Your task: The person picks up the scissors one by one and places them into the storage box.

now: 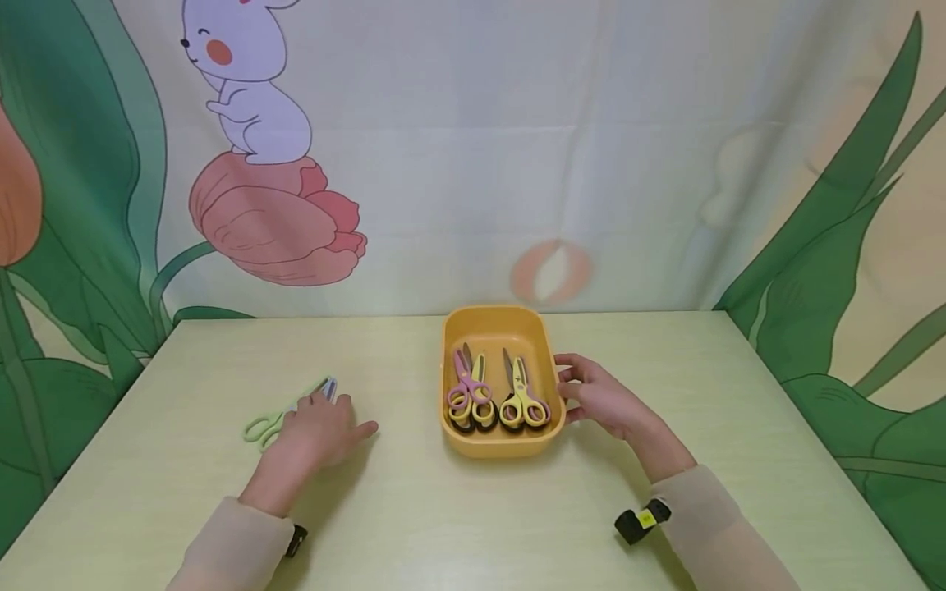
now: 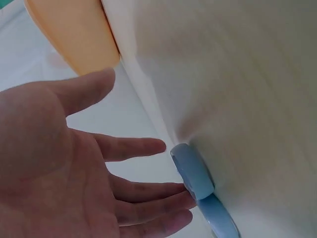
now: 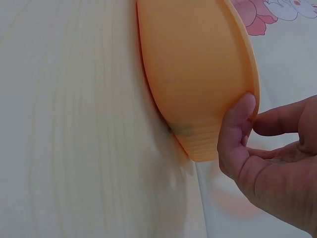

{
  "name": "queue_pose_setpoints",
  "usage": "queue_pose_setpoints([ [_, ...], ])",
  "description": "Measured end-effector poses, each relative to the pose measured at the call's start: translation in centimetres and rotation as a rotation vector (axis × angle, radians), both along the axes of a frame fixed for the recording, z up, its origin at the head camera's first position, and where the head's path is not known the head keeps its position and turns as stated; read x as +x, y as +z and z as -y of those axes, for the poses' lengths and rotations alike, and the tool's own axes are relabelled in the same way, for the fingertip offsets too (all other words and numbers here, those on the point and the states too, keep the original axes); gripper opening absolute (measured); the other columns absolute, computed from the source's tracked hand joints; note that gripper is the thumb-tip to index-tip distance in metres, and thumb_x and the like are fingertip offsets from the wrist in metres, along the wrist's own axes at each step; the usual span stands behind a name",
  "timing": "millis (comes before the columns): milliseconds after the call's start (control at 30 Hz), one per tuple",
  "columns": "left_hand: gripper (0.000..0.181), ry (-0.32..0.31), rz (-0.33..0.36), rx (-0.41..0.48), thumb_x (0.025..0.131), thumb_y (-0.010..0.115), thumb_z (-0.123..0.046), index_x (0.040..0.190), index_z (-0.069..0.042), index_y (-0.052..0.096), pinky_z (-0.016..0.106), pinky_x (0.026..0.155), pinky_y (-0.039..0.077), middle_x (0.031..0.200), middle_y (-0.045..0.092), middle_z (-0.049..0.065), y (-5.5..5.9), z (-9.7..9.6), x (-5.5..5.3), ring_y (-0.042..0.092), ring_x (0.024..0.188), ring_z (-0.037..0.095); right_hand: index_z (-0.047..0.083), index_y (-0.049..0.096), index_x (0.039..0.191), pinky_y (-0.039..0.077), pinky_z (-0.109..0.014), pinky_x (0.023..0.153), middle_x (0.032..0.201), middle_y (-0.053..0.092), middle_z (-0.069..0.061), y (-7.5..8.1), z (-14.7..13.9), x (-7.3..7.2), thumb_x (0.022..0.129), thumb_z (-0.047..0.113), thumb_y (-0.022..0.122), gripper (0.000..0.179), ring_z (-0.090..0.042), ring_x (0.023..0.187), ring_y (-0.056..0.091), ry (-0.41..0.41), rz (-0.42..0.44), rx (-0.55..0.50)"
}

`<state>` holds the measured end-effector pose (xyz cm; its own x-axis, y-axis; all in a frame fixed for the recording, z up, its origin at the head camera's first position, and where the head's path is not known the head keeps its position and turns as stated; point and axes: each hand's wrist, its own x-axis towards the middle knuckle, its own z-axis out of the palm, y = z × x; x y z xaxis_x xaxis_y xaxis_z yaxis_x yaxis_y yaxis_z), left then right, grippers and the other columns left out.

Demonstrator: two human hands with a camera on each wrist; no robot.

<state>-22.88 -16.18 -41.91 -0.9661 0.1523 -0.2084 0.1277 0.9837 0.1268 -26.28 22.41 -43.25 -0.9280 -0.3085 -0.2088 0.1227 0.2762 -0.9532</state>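
My left hand (image 1: 318,427) is over a pair of light-green scissors (image 1: 262,428) lying on the left of the table. A light-blue rounded plastic piece (image 2: 193,173), like a scissors handle, lies at its fingertips. Those fingers are nearly straight, with the thumb spread away. My right hand (image 1: 602,398) holds the right side of a yellow-orange tray (image 1: 498,447); in the right wrist view its digits meet the tray's rim and outer wall. Inside the tray lie pink scissors (image 1: 466,386), yellow scissors (image 1: 521,404) and others with black handles underneath.
The pale wood-look table (image 1: 443,525) ends at a hanging cloth (image 1: 458,164) printed with a rabbit, tulips and leaves. The tray stands near the table's back edge. Both wrists carry small black devices (image 1: 643,521).
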Motion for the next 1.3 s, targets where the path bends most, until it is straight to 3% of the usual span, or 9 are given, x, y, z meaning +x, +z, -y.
queue_pose_setpoints([
  [267,0.067,-0.028,0.04,0.058,0.103,0.055,-0.047,0.137,0.01,0.049,0.071,0.093,0.042,0.127,0.049,0.045,-0.3,-0.5,-0.3,0.042,0.123,0.061,-0.004,0.029,0.155,0.059,-0.036,0.074,0.127,0.041,-0.026,-0.1,-0.1,0.0,0.104,0.003,0.046,0.054,-0.033,0.101,0.057,-0.014,0.007,0.005],
  [500,0.067,-0.035,0.092,0.106,0.103,0.055,-0.045,0.143,0.008,0.047,0.072,0.1,0.037,0.135,0.038,0.049,-0.2,-1.9,-1.0,0.031,0.133,0.062,-0.004,0.03,0.155,0.059,-0.036,0.074,0.127,0.041,-0.026,-0.2,0.0,0.0,0.104,0.003,0.047,0.054,-0.033,0.102,0.057,-0.011,0.004,0.003],
  [733,0.062,-0.065,0.098,0.149,0.104,0.056,-0.042,0.144,0.005,0.047,0.067,0.1,0.04,0.136,0.041,0.044,0.0,-2.8,-1.6,0.037,0.129,0.056,-0.005,0.028,0.155,0.06,-0.036,0.074,0.128,0.04,-0.027,-0.2,0.0,0.0,0.105,0.003,0.046,0.054,-0.036,0.104,0.057,0.007,0.001,-0.006],
  [900,0.052,-0.082,0.072,0.162,0.106,0.054,-0.032,0.145,0.001,0.047,0.07,0.101,0.038,0.142,0.035,0.044,0.0,-2.5,-1.2,0.036,0.131,0.058,-0.004,0.03,0.155,0.06,-0.037,0.074,0.127,0.041,-0.027,-0.2,0.0,0.0,0.105,0.003,0.046,0.053,-0.036,0.105,0.057,-0.005,0.009,-0.002],
  [1033,0.047,-0.097,0.068,0.115,0.104,0.059,-0.027,0.139,0.002,0.049,0.07,0.096,0.041,0.136,0.037,0.046,0.0,-1.9,-0.8,0.04,0.125,0.058,-0.004,0.03,0.155,0.06,-0.037,0.074,0.127,0.041,-0.027,-0.1,0.0,0.0,0.104,0.003,0.046,0.054,-0.036,0.104,0.057,-0.006,0.007,-0.003],
  [1133,0.051,-0.118,0.095,0.075,0.102,0.063,-0.026,0.141,0.003,0.048,0.07,0.095,0.043,0.137,0.035,0.048,0.1,-1.5,-0.4,0.04,0.125,0.059,-0.005,0.029,0.155,0.06,-0.036,0.073,0.127,0.041,-0.027,-0.1,-0.1,0.0,0.104,0.003,0.046,0.054,-0.035,0.103,0.058,-0.001,0.002,-0.007],
  [1300,0.062,-0.128,0.17,0.084,0.103,0.061,-0.021,0.153,0.005,0.036,0.071,0.1,0.039,0.148,0.015,0.052,0.2,-1.2,0.1,0.026,0.137,0.064,-0.006,0.028,0.155,0.06,-0.036,0.073,0.127,0.04,-0.028,-0.3,-0.1,-0.1,0.105,0.002,0.046,0.054,-0.035,0.104,0.057,0.007,-0.001,-0.01],
])
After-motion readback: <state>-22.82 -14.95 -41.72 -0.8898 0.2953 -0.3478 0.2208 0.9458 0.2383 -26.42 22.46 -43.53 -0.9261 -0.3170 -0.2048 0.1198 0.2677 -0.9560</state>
